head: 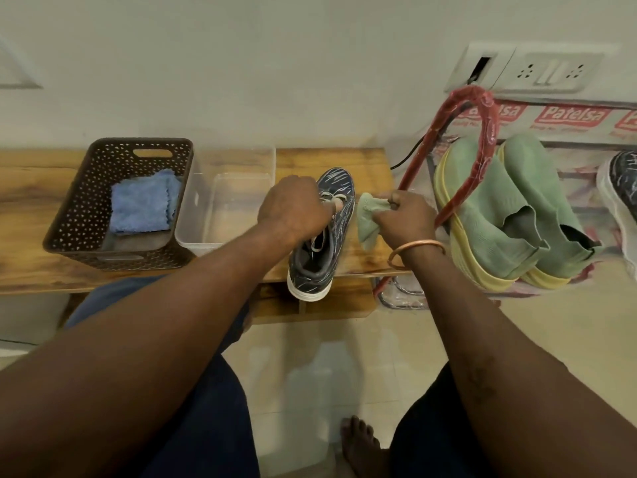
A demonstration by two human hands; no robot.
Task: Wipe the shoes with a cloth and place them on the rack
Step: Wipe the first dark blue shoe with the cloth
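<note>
Bench (31, 201) of wood runs along the wall, and at its right end I see the rack (489, 112) carrying 2 green shoes (482, 208). A brown basket (69, 215) and a clear tub (227, 160) stand on the bench. The dark shoe (339, 182) lies at the near edge with its heel overhanging. The left hand (293, 208) grips its laces. The right hand (403, 217) pinches the green cloth (367, 217) just beside it.

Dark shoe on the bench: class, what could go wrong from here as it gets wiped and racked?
1. The dark shoe overhangs the bench edge at its heel; if the left hand loosens, pressure from the green cloth could tip it off.
2. Carried right, it may knock the rack frame or the green shoes.
</note>
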